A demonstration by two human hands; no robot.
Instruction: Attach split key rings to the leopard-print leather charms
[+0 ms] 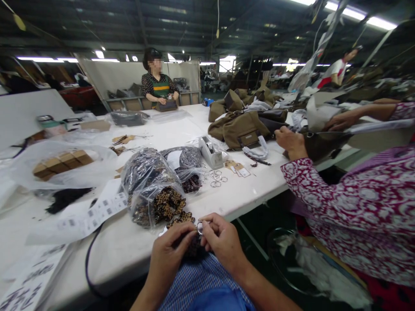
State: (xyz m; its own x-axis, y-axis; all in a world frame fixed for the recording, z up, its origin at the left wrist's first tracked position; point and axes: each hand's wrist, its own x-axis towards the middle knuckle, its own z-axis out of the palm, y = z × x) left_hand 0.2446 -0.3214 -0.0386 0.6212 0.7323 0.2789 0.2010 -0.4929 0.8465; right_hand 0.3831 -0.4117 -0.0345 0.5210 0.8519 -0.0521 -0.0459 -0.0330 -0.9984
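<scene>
My left hand [168, 255] and my right hand [220, 239] meet at the near edge of the white table [253, 190]. Together they pinch a small leopard-print fabric piece [191, 248] with a metal ring [199, 227] at its top. The left fingers close on the fabric, and the right thumb and forefinger pinch the ring. Just beyond my hands lies a clear plastic bag [151, 185] stuffed with more leopard-print pieces, some spilling out at its mouth.
Loose metal rings [216, 178], a tape dispenser [210, 152], tags and barcode label sheets [94, 214] lie on the table. A person in a red patterned sleeve [340, 207] handles olive bags [243, 129] at my right. Another person [157, 84] works at the far end.
</scene>
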